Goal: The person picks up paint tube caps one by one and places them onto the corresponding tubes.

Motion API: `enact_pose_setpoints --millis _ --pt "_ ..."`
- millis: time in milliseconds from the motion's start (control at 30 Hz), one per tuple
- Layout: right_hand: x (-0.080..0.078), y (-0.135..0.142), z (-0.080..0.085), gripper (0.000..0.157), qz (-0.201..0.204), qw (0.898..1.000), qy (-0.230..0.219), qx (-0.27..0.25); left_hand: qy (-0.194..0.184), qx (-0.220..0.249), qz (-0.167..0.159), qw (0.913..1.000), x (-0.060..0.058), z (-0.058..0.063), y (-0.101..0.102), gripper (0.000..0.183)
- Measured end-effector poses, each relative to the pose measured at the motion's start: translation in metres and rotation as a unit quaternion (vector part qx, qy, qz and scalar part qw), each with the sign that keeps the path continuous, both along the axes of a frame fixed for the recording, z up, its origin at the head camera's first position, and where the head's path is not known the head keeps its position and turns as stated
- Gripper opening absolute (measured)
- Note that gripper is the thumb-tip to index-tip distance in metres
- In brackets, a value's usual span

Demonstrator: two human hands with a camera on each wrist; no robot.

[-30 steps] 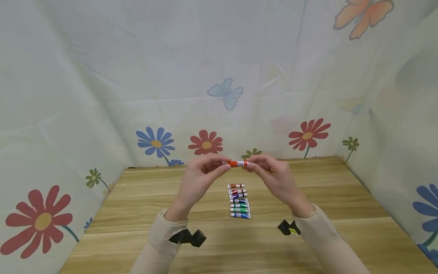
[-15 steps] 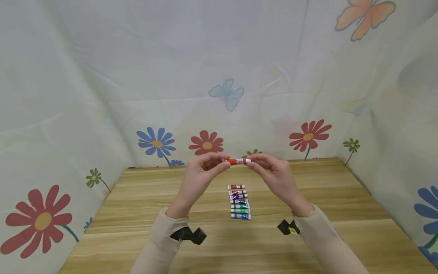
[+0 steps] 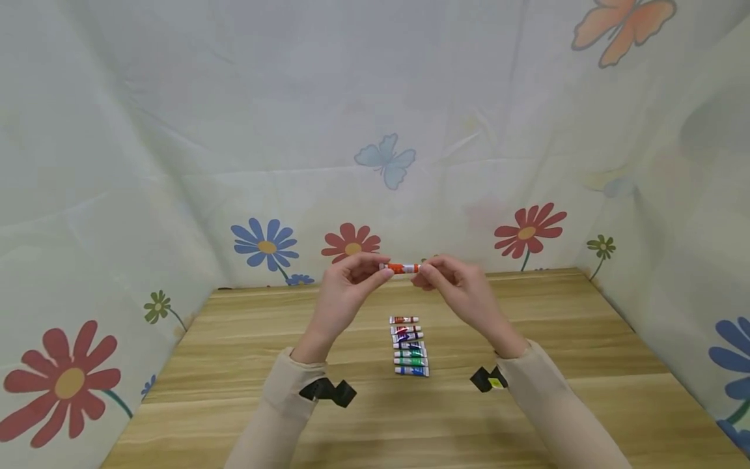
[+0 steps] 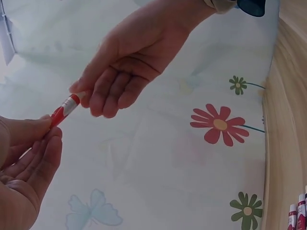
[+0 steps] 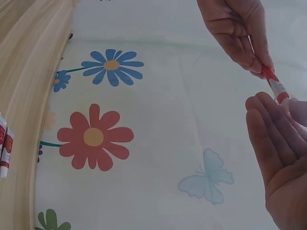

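An orange-red and white paint tube [image 3: 403,268] is held up level between both hands, above the far part of the table. My left hand [image 3: 342,296] pinches its flat tail end between thumb and fingers. My right hand [image 3: 465,296] pinches the cap end at the other side, and its fingers hide most of the white cap. In the left wrist view the printed body of the tube [image 4: 66,108] shows between the two sets of fingertips. Below the hands, several paint tubes [image 3: 411,361] in blue, green, purple and red lie in a column, the brownish-orange tube [image 3: 404,320] farthest away.
The wooden table [image 3: 246,365] reaches to a pale cloth backdrop [image 3: 293,130] with printed flowers and butterflies, which also closes off both sides. A black wrist camera [image 3: 328,392] is strapped to the left sleeve, and another camera [image 3: 489,379] to the right one.
Both hands have risen slightly with the paint tube. The right fingers have shifted over its white cap, which showed half a second ago. The tubes on the table stay put.
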State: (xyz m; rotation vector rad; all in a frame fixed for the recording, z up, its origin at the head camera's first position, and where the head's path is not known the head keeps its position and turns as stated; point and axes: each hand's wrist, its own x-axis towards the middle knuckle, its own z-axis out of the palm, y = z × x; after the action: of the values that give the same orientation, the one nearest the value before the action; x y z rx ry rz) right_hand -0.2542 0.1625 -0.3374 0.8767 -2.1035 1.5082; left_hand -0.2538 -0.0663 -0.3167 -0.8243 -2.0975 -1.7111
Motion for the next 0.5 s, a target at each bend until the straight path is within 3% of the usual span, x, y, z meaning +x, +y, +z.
enact_pose_setpoints --millis 200,333,500 --pt "-0.006 0.000 0.001 0.019 0.000 0.999 -0.044 0.015 0.016 -0.005 0.010 0.9998 -0.007 -0.004 0.002 0.022" --pt "-0.015 -0.001 0.002 0.024 0.010 0.995 -0.094 -0.003 0.013 -0.013 0.022 0.9996 -0.019 -0.007 0.002 0.025" --pt "-0.036 -0.003 -0.005 0.033 0.007 0.988 -0.150 -0.019 -0.049 -0.018 0.033 0.9981 -0.042 -0.016 0.001 0.030"
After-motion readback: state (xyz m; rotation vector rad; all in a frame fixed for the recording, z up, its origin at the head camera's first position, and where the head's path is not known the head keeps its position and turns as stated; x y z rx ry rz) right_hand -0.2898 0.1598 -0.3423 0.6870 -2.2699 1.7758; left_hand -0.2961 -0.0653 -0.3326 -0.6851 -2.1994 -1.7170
